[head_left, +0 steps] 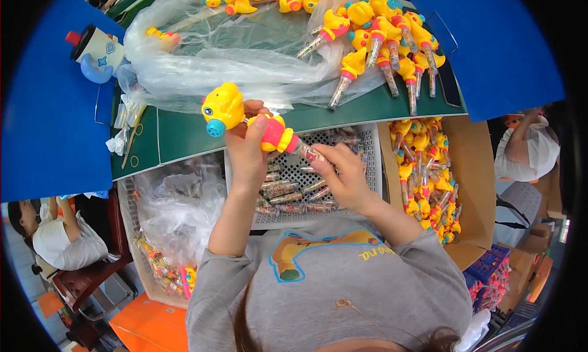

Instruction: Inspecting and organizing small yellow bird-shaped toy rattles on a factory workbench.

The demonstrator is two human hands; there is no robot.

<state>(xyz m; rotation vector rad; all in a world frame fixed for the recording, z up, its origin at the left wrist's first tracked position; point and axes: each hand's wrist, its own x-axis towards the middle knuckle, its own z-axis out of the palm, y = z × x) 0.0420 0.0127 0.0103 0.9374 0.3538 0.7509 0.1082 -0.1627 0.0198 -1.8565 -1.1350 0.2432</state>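
Between my hands is a yellow duck-shaped toy with a blue round snout, a pink body and a clear tube at its lower end. My left hand closes around the toy's middle, below its head. The fingers of my right hand pinch the clear tube, which holds small colourful pieces. The toy is tilted, head up to the left and tube down to the right. Beneath my hands, a grey plastic basket holds several loose filled tubes.
Several duck toys with tubes lie at the table's right, near a dark phone. A clear plastic bag spreads across the green table. A cardboard box holds more toys. At left are a cup and a bin with plastic.
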